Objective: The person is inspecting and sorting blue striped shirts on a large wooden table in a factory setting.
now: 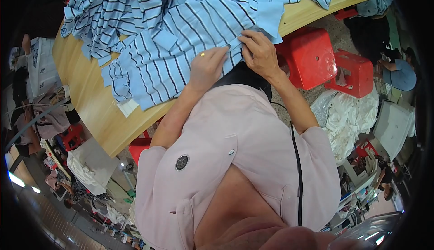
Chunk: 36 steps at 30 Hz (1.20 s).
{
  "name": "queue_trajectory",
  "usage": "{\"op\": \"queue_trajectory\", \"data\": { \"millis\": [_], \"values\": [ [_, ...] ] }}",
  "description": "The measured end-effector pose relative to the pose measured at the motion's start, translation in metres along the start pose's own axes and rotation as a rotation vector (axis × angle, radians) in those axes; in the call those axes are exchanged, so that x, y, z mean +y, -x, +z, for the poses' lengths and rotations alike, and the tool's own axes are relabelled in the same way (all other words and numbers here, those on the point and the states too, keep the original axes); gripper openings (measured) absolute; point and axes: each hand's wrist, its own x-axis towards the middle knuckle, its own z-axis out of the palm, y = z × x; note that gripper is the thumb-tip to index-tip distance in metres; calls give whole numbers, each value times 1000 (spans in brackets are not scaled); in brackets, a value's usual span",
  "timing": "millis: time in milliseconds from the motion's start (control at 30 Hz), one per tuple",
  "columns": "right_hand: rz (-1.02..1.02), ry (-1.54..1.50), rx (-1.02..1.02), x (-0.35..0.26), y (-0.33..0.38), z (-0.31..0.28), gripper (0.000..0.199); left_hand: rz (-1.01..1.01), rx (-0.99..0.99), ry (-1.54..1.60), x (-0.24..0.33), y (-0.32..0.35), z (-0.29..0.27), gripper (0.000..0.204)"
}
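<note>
We see both hands pinching the striped shirt's (181, 46) near hem, left hand (206, 65) beside right hand (258, 51), cloth stretching away across the bench (97, 110).

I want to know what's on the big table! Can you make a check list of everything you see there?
Surface: wooden table, pale, mostly covered.
Job's things: blue striped shirts heaped on it.
Clutter: small white tag near the table edge.
Hands: left hand and right hand both pinch the striped cloth at the near edge.
Cables: thin black cord down the pink top.
Surroundings: red stools, white cloth pile.
</note>
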Motion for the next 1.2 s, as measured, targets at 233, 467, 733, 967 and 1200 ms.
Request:
{"op": "queue_trajectory", "data": {
  "millis": [233,467,733,967,1200],
  "values": [
    [-53,-61,55,2,11,-9,24,-55,-26,-60,-3,-16,9,13],
    [-52,22,-13,4,21,-19,27,-94,-73,-69,-2,-18,11,11],
    [-24,65,-102,5,14,-20,26,-98,-106,-23,5,-49,25,21],
    [-127,80,-78,13,12,-20,26,-6,-76,-30,-3,-56,35,17],
    [-103,81,-1,9,7,-18,23,-170,0,207,-8,-42,52,8]
  ]
}}
